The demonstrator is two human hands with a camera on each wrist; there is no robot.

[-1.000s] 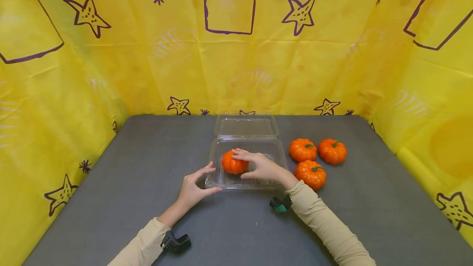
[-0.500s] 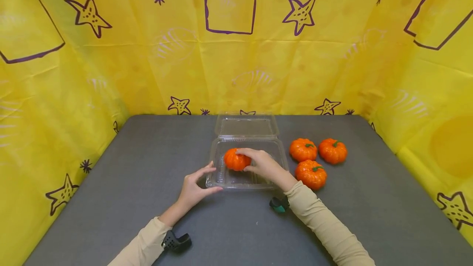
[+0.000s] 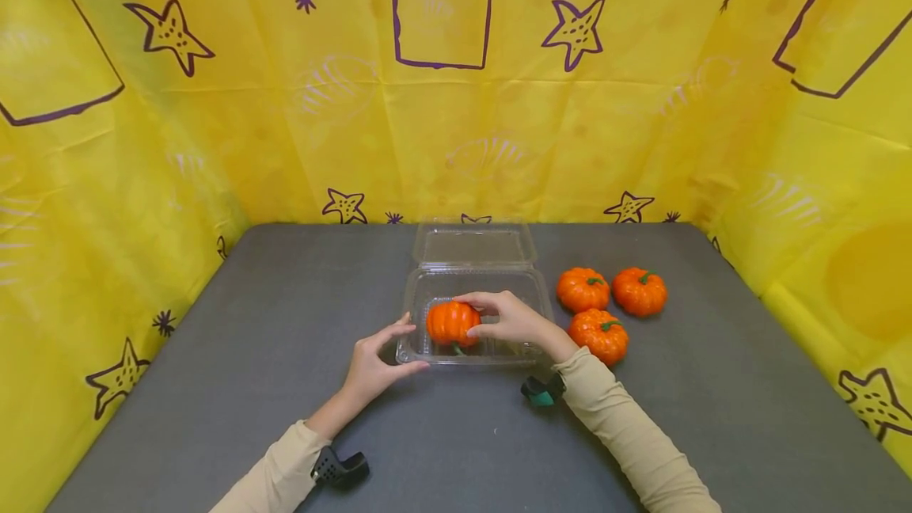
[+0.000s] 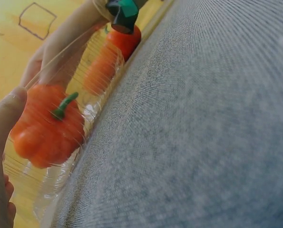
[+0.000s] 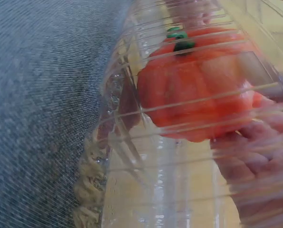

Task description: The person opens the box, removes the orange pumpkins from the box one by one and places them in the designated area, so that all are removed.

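Note:
My right hand [image 3: 514, 324] grips a small orange pumpkin [image 3: 450, 323] inside a clear plastic clamshell container [image 3: 523, 282]. Its green stem [image 4: 64, 105] faces the near side in the left wrist view. Through the ribbed clear wall in the right wrist view, the same pumpkin [image 5: 193, 90] shows with fingers [image 5: 260, 156] against it. My left hand [image 3: 372, 356] lies at the container's front left corner, thumb and fingers spread along its edges. The bottom of the pumpkin is hidden in the head view.
The container's lid [image 3: 473, 244] lies folded back behind it. Right of the container, three more orange pumpkins [image 3: 598, 335] sit close together on the dark grey table [image 3: 306, 283]. Yellow patterned cloth [image 3: 456, 117] encloses the back and sides.
The pumpkin in my right hand has tilted, so its stem now points toward the front. It shifted slightly right, then back left and lower. My left hand stays in place.

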